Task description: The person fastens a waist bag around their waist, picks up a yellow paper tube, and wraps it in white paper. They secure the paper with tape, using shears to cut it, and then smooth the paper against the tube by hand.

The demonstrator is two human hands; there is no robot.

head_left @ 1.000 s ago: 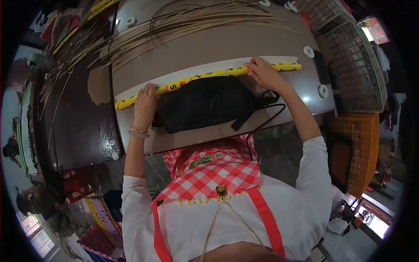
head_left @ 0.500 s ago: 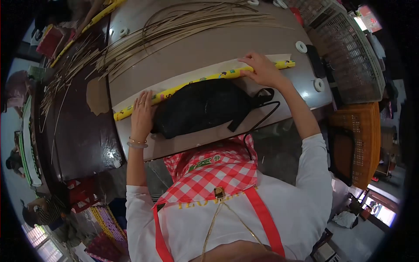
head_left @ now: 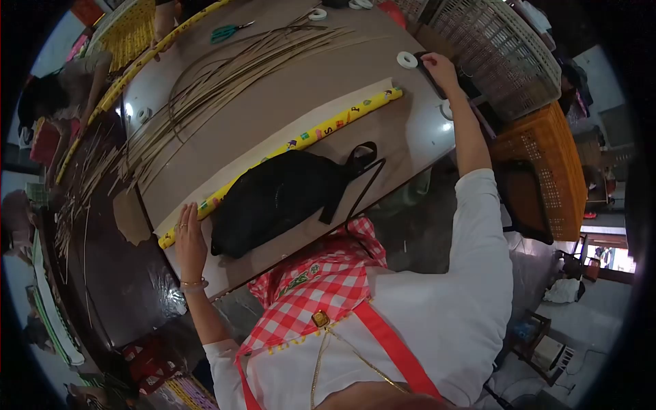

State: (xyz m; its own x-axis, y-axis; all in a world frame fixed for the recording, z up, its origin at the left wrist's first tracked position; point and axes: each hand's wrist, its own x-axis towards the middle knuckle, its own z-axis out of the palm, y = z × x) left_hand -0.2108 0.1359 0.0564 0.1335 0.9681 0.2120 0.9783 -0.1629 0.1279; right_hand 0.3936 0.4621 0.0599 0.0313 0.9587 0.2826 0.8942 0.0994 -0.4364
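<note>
A yellow patterned paper roll (head_left: 345, 117) lies slantwise across the table, with a pale strip showing along its far side. My left hand (head_left: 190, 240) rests on the roll's left end, fingers stretched out and lying over it. In front of the roll sits a black cloth pouch (head_left: 280, 198) with a strap. My right hand (head_left: 441, 72) is away from the roll, at the table's right edge. Its bent fingers reach over a dark elongated case (head_left: 429, 76), close to a white tape roll (head_left: 407, 60); whether they grip the case is hard to see.
Long thin brown strips (head_left: 232, 75) spread over the far left of the table. Teal-handled scissors (head_left: 229, 32) lie beyond them. A woven basket (head_left: 502, 65) and an orange crate (head_left: 543, 171) stand at the right. A co-worker's hand (head_left: 162, 44) is at a long yellow strip.
My right hand has left the yellow roll and moved right to the dark case and tape. My left hand stays on the roll's left end. The view has turned and shifted.
</note>
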